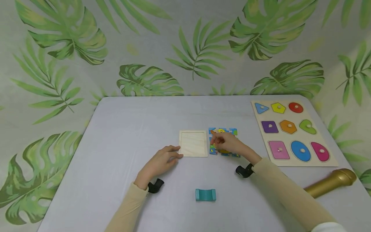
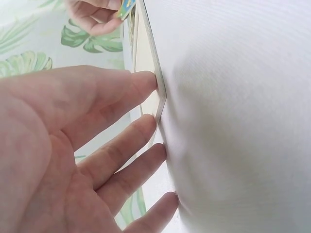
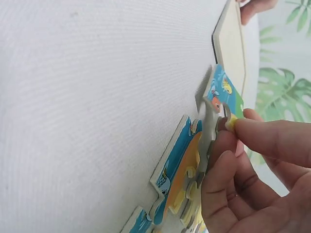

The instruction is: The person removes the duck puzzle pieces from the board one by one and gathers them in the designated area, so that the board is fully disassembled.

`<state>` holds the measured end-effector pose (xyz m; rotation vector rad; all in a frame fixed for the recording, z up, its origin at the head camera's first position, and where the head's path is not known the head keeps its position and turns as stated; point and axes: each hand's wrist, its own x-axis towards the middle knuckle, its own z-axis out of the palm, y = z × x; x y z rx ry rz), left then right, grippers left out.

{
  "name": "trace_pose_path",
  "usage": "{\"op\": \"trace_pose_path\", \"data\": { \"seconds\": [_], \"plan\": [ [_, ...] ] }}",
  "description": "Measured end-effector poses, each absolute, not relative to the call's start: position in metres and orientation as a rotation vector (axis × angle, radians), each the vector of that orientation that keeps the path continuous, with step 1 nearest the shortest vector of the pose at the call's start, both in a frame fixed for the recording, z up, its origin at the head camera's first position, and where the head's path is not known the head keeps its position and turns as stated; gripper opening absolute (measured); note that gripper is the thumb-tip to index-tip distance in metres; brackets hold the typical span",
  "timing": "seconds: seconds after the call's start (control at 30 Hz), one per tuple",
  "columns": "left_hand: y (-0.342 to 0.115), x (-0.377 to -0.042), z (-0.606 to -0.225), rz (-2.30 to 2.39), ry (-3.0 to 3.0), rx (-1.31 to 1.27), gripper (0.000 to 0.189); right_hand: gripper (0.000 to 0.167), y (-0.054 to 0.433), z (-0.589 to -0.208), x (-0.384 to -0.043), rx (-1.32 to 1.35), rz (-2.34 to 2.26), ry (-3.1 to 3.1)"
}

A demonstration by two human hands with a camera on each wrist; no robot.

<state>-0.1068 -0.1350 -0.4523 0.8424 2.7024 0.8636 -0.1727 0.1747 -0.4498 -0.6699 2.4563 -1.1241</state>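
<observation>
A square wooden puzzle tray [image 1: 193, 144] lies bare on the table. My left hand [image 1: 161, 162] touches its lower left corner, with nearly straight fingertips [image 2: 150, 124] along the edge in the left wrist view. To the right of the tray, my right hand [image 1: 227, 142] is over a group of jigsaw pieces [image 1: 233, 131] and pinches one blue and green jigsaw piece [image 2: 127, 8] between thumb and fingers. More pieces, blue with orange [image 3: 177, 160], lie beside these fingers in the right wrist view. The right hand hides the middle of the group in the head view.
A shape board [image 1: 294, 133] with colourful knobbed pieces lies at the right. A gold microphone [image 1: 331, 183] is near the right edge, partly behind the right sleeve. A teal block [image 1: 205, 195] sits at the front centre. Leaf-print cloth [image 1: 197, 48] hangs behind the table.
</observation>
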Motion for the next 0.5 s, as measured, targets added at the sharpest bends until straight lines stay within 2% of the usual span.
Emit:
{"op": "trace_pose_path", "data": {
  "seconds": [0.2, 0.5],
  "plan": [
    [-0.1341, -0.1062, -0.4535, 0.884, 2.696, 0.831, 0.024, 0.018, 0.1749, -0.4484, -0.1669, -0.739, -1.061, 2.496],
    [-0.1348, -0.1058, -0.4552, 0.876, 2.701, 0.819, 0.024, 0.018, 0.1765, -0.4487, -0.1625, -0.708, -1.031, 2.518]
  ]
}}
